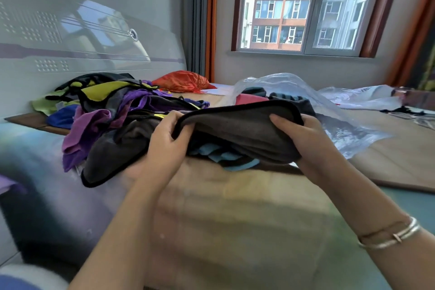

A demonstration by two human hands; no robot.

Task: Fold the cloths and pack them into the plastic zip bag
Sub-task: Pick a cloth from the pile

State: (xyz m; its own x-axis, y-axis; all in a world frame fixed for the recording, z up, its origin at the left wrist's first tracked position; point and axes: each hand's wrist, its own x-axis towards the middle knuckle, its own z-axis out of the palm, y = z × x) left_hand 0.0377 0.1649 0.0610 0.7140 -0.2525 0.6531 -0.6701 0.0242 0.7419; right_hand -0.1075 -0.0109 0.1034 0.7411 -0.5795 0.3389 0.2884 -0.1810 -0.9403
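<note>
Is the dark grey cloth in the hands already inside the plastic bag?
No, the dark grey cloth is held up by both hands in front of the plastic bag, outside it.

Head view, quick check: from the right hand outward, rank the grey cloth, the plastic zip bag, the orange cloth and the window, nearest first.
1. Grey cloth: gripped by the right hand at its right edge.
2. Plastic zip bag: just behind and right of that hand.
3. Orange cloth: far back, to the left, by the curtain.
4. Window: on the far wall, farthest.

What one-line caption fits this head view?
Both hands, left and right, fold a grey cloth before the plastic bag.
</note>
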